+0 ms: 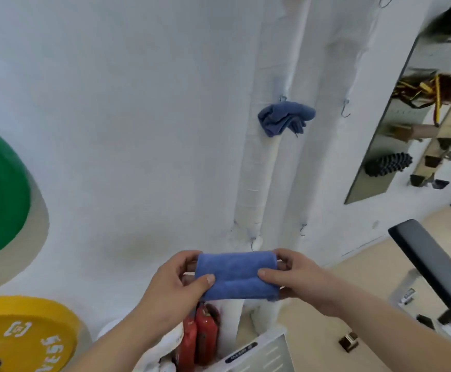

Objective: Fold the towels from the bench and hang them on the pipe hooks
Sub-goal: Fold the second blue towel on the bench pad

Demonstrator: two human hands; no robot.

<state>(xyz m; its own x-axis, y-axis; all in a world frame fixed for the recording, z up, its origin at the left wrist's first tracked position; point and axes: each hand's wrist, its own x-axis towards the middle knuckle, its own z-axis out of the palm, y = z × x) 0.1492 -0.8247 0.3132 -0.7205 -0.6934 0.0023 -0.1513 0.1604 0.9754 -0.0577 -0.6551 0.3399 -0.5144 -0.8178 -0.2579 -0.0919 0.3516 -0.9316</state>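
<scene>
You hold the folded blue towel (pixel 236 275) in the air, low in the view, in front of the two white wrapped pipes (pixel 256 183). Your left hand (pixel 176 283) pinches its left end, thumb on the near face and fingers curled behind. Your right hand (pixel 294 277) clamps the right end the same way. Both grips are closed on cloth.

The towel looks light, soft and limp, so it probably has no stiffness to keep its shape. Expect the layers to slump and fall open once one hand lets go. It should be neither slippery nor fragile. The best hold is likely the top folded edge near the middle, with all layers pinched together, which frees your other hand to guide it on. I cannot tell whether it has a hanging loop.

There are two blue towels: the one you hold, and a hung towel (pixel 283 118) bunched on the loaded hook (pixel 283 98) of the left pipe. I count five hooks: that one, a free hook (pixel 345 110) on the right pipe, two lower hooks (pixel 302 230) just above your hands, and a top hook (pixel 384 2) at the frame's upper edge. Only part of the black bench (pixel 433 264) shows, so I cannot tell whether any towels remain on it.
</scene>
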